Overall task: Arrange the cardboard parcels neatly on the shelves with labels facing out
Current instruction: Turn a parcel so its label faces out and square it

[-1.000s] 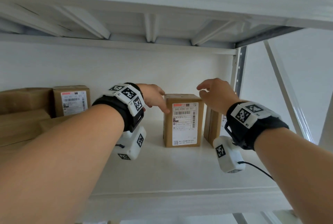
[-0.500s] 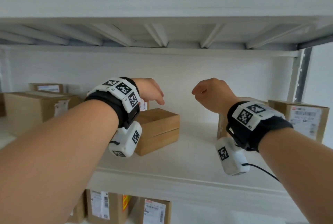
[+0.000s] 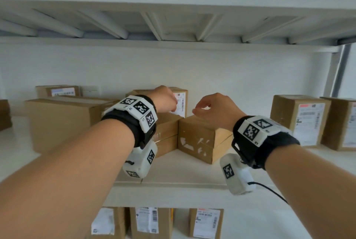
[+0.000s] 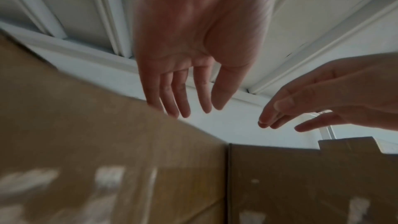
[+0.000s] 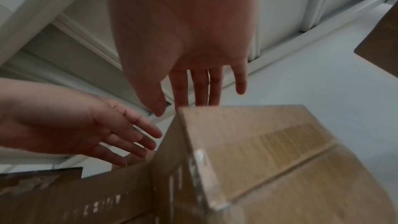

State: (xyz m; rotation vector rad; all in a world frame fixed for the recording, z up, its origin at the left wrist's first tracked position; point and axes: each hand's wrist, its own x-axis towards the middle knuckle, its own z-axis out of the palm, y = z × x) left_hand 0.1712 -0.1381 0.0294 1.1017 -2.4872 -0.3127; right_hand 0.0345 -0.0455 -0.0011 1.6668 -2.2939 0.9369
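Note:
Two low cardboard parcels lie at an angle in the middle of the white shelf (image 3: 192, 179). The right one (image 3: 200, 138) shows torn label scraps on its front, and the left one (image 3: 166, 133) touches it. Behind them stands a parcel with a label (image 3: 181, 102) facing out. My left hand (image 3: 166, 99) (image 4: 189, 91) hovers over the left parcel's top edge with fingers straight and empty. My right hand (image 3: 212, 107) (image 5: 183, 100) hangs over the far edge of the right parcel (image 5: 269, 151), fingers relaxed, holding nothing.
A large plain box (image 3: 61, 123) stands to the left, with a labelled one (image 3: 61, 91) behind it. Two labelled parcels (image 3: 300, 121) (image 3: 342, 123) stand upright at the right. Labelled parcels (image 3: 146, 221) line the shelf below. The upper shelf's ribs (image 3: 154, 27) hang close overhead.
The view has swung left along the shelf, away from the upright labelled parcel. Both hands now hover over the two angled low parcels and still hold nothing.

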